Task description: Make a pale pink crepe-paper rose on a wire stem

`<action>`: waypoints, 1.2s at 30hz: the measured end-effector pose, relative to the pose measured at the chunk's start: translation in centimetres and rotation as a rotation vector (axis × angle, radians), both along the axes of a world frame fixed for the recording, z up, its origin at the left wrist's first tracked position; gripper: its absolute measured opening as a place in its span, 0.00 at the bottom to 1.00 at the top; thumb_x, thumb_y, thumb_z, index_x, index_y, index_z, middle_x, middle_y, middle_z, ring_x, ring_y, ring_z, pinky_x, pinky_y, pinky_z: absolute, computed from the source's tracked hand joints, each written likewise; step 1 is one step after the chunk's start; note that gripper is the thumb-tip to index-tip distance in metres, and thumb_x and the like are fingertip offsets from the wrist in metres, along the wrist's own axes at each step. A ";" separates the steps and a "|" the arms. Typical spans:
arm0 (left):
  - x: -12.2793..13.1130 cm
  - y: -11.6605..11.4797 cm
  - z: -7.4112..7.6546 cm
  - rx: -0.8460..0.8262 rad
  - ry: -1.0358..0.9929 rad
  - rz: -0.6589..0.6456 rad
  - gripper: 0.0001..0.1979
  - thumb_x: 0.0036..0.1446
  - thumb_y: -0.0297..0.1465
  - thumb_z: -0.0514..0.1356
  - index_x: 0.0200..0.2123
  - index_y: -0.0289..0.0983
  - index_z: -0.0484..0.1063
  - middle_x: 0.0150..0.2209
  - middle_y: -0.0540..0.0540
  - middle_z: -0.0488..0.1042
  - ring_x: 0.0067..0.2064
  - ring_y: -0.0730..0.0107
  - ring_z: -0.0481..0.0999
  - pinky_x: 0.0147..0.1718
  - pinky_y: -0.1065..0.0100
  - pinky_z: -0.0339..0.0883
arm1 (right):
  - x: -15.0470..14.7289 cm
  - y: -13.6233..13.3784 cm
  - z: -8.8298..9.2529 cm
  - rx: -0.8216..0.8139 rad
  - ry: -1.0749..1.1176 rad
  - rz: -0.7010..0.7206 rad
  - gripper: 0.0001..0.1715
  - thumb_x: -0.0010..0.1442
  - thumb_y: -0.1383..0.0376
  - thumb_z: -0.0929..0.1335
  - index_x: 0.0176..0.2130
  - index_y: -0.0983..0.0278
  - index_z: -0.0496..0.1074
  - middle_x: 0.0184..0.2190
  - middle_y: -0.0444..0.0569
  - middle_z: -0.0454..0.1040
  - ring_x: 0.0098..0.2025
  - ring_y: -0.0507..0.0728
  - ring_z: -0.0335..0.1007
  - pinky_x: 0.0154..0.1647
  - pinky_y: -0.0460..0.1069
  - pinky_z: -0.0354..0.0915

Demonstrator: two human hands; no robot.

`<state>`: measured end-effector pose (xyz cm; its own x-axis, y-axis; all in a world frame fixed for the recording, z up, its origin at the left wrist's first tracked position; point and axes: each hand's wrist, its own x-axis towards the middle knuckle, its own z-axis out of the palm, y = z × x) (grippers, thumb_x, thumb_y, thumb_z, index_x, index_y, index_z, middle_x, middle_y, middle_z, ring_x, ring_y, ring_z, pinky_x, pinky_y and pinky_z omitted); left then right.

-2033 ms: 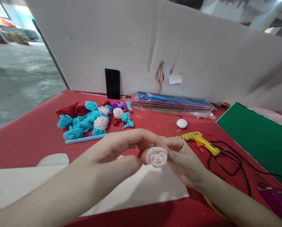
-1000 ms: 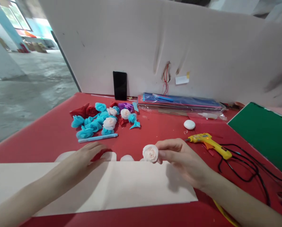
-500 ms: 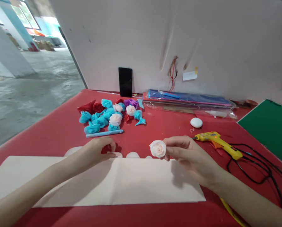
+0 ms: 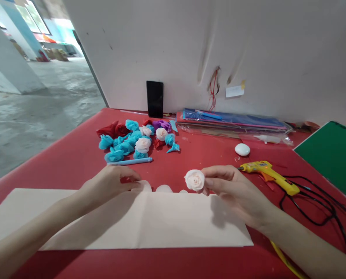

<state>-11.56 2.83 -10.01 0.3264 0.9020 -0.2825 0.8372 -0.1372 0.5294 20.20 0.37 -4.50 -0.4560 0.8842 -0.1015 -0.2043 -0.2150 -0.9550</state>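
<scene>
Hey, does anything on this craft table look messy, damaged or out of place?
Mostly tidy. The glue gun lies on its side on the red table, its black cord in loose loops. The white back panel shows dents and dark scuffs, with red wires poking through a hole. Nothing looks spilled.

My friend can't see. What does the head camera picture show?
The right hand holds up a pale pink paper rose over a red table. The left hand touches a pink petal piece beside a pink sheet.
</scene>
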 end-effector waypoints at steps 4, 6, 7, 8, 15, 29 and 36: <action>-0.1 0.0 -0.1 0.013 -0.097 -0.041 0.12 0.70 0.38 0.61 0.51 0.38 0.76 0.54 0.43 0.77 0.50 0.56 0.79 0.48 0.55 0.77 | 0.0 0.0 -0.1 0.003 -0.002 0.007 0.03 0.52 0.61 0.80 0.30 0.57 0.86 0.26 0.46 0.83 0.28 0.51 0.69 0.31 0.48 0.60; -0.1 0.0 -0.2 0.019 -0.127 -0.058 0.12 0.70 0.37 0.61 0.51 0.38 0.76 0.55 0.43 0.76 0.50 0.56 0.79 0.48 0.55 0.78 | 0.0 0.1 -0.1 0.000 -0.001 0.008 0.03 0.52 0.61 0.80 0.29 0.57 0.86 0.26 0.46 0.83 0.28 0.51 0.69 0.31 0.48 0.60; -0.1 0.0 -0.2 0.024 -0.130 -0.067 0.12 0.70 0.37 0.61 0.51 0.38 0.76 0.55 0.43 0.76 0.50 0.56 0.79 0.48 0.55 0.77 | 0.0 0.1 0.0 0.000 0.001 0.008 0.03 0.52 0.60 0.80 0.29 0.57 0.86 0.26 0.46 0.83 0.28 0.51 0.69 0.31 0.48 0.60; -0.1 0.0 -0.2 0.030 -0.125 -0.076 0.12 0.70 0.38 0.61 0.51 0.38 0.76 0.55 0.43 0.76 0.50 0.56 0.79 0.49 0.54 0.77 | 0.0 0.1 0.0 0.000 0.001 0.008 0.03 0.53 0.60 0.80 0.30 0.57 0.86 0.26 0.46 0.83 0.28 0.51 0.69 0.31 0.48 0.60; -0.3 0.1 -0.2 0.027 -0.086 -0.067 0.13 0.69 0.38 0.62 0.52 0.38 0.75 0.54 0.42 0.77 0.51 0.56 0.79 0.50 0.53 0.77 | -0.2 -0.1 0.3 0.002 -0.005 0.004 0.05 0.51 0.59 0.80 0.30 0.57 0.87 0.25 0.46 0.82 0.28 0.52 0.67 0.31 0.49 0.59; -0.6 0.2 -0.5 -0.014 -0.032 -0.052 0.13 0.69 0.39 0.62 0.50 0.37 0.76 0.53 0.44 0.77 0.49 0.54 0.79 0.48 0.55 0.78 | 0.0 0.0 0.1 -0.011 -0.024 0.013 0.03 0.53 0.61 0.79 0.29 0.57 0.86 0.26 0.45 0.82 0.28 0.50 0.67 0.32 0.48 0.59; -1.2 0.4 -1.0 0.044 -0.036 -0.088 0.13 0.69 0.38 0.62 0.51 0.37 0.76 0.54 0.44 0.76 0.51 0.53 0.79 0.50 0.53 0.77 | -0.1 0.1 -0.1 -0.030 -0.021 0.007 0.03 0.53 0.61 0.80 0.30 0.58 0.87 0.26 0.45 0.82 0.29 0.49 0.68 0.32 0.46 0.60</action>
